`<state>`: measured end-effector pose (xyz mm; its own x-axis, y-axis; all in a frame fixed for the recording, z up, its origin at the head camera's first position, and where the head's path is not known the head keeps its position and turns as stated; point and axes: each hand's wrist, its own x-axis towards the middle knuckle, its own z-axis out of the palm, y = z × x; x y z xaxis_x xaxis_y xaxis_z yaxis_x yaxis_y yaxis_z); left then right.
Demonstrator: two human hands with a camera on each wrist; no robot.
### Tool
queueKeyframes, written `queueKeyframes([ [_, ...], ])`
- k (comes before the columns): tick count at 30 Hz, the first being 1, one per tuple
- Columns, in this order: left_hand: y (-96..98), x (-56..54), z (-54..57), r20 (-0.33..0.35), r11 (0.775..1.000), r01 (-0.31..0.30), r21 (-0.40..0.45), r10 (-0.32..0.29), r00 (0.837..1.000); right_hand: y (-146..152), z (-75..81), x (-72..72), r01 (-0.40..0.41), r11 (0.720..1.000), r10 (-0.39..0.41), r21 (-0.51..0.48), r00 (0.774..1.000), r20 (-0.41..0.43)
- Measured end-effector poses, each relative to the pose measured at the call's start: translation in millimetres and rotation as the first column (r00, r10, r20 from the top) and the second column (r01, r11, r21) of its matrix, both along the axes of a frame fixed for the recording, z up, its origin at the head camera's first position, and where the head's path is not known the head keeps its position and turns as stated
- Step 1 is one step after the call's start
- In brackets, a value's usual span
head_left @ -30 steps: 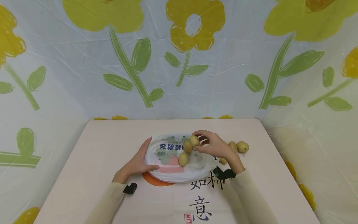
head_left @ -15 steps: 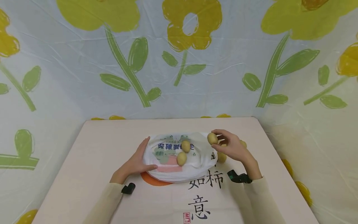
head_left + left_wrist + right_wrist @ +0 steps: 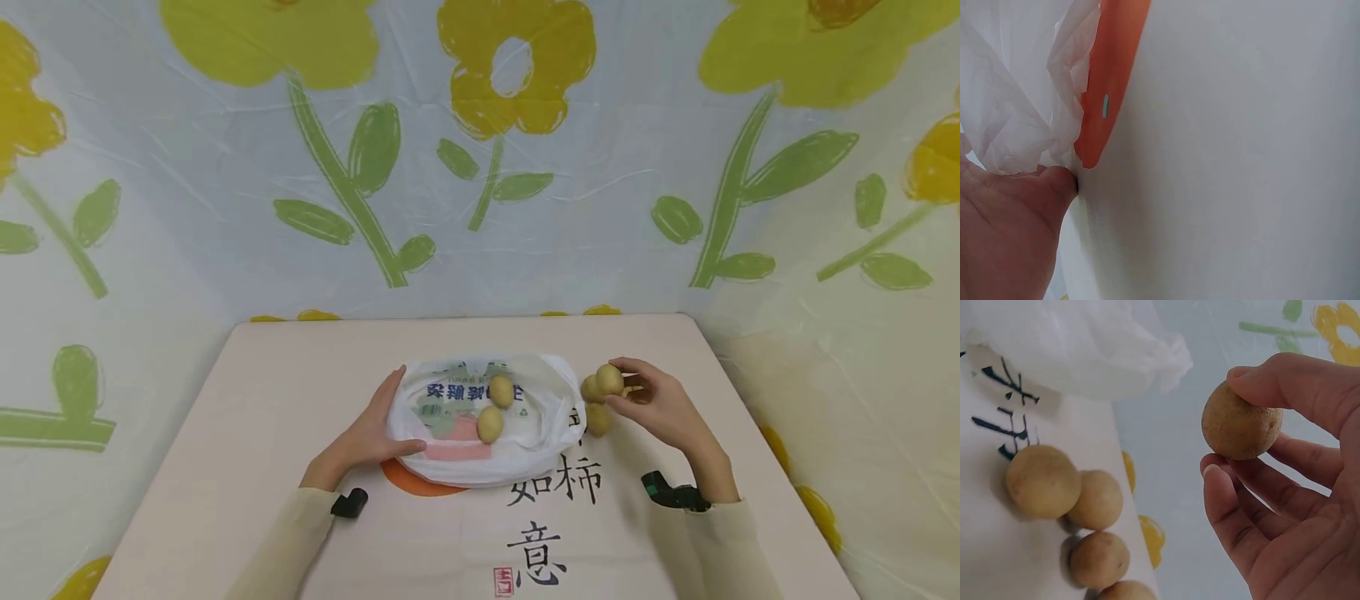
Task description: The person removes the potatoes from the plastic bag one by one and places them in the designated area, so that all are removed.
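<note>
In the head view a white plastic bag [image 3: 540, 433] with blue print lies spread on the table, with two small potatoes, a farther potato [image 3: 500, 391] and a nearer potato [image 3: 490, 423], on it. My left hand [image 3: 371, 429] holds the bag's left end, thumb over the near edge and fingers along the side. Right of the bag, my right hand [image 3: 663, 408] pinches a potato [image 3: 1241, 422] between thumb and fingertips, raised above the table. Loose potatoes lie below it: one potato [image 3: 1044, 481] in front, others in a row behind.
The pale table cover [image 3: 420, 550] bears black brushed characters [image 3: 540, 554] and a red seal. An orange printed shape [image 3: 1110, 81] shows beside the bag. A flower-printed cloth [image 3: 600, 267] stands behind the table and at both sides.
My right hand has moved right with its potato, from over the bag to above the loose potatoes. The left hand and the two potatoes on the bag stay about where they were.
</note>
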<state>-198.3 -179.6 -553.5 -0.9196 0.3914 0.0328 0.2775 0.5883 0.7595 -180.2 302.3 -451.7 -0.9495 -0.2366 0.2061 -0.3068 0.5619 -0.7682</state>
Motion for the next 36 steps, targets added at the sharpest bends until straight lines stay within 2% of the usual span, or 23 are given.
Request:
queueKeyframes([
  [7,3.1,-1.3,-2.0,0.004,1.000,-0.001,0.017,0.001,1.000,17,-16.4,8.4,0.073,0.993,-0.076,0.093,0.997,0.028],
  [16,8.0,-0.8,-1.3,0.016,1.000,0.005,0.013,-0.005,1.000,31,-28.5,18.4,0.094,0.992,-0.094,0.088,0.996,-0.002],
  [26,3.4,2.3,-0.3,0.021,1.000,-0.008,0.011,0.007,1.000,32,-40.6,21.0,0.102,0.991,-0.109,0.081,0.990,0.089],
  [36,-0.9,1.8,-0.7,0.017,1.000,-0.018,0.007,0.018,1.000,33,-59.6,18.4,0.105,0.992,-0.113,0.075,0.988,0.102],
])
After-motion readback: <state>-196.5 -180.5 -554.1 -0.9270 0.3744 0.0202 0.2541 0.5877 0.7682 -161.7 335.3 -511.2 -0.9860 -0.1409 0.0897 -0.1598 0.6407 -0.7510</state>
